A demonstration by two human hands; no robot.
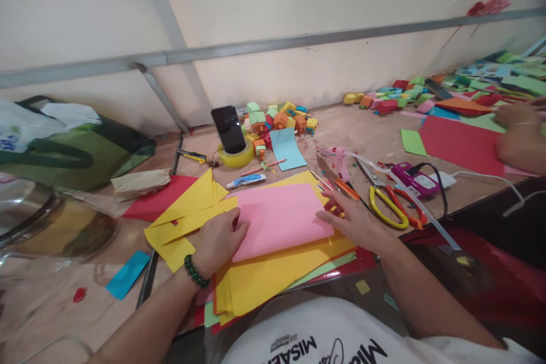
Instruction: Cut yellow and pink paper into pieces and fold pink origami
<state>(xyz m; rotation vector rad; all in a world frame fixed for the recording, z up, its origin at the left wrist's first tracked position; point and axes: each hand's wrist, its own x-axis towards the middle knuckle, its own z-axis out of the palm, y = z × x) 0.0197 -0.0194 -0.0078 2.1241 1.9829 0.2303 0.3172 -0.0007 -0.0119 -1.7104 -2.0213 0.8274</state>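
A pink sheet of paper [281, 216] lies on a stack of yellow paper [273, 278] in front of me, with green and red sheets showing beneath. My left hand [219, 239], with a dark green bead bracelet at the wrist, has its fingers curled at the pink sheet's left edge and the thumb along it. At the right edge, my right hand [350, 219] has its fingers spread, the thumb touching the pink sheet. Cut yellow pieces [187, 210] fan out left of the stack. Just beyond the stack lies a small white-and-blue tube [246, 181].
Folded paper cubes [279, 122] are heaped behind a phone [229, 128] standing in a yellow tape roll [236, 157]. To the right are a pink glue gun [338, 162], yellow-handled scissors [388, 207] and a purple power strip [414, 180]. Another person's hand [520, 136] rests at far right.
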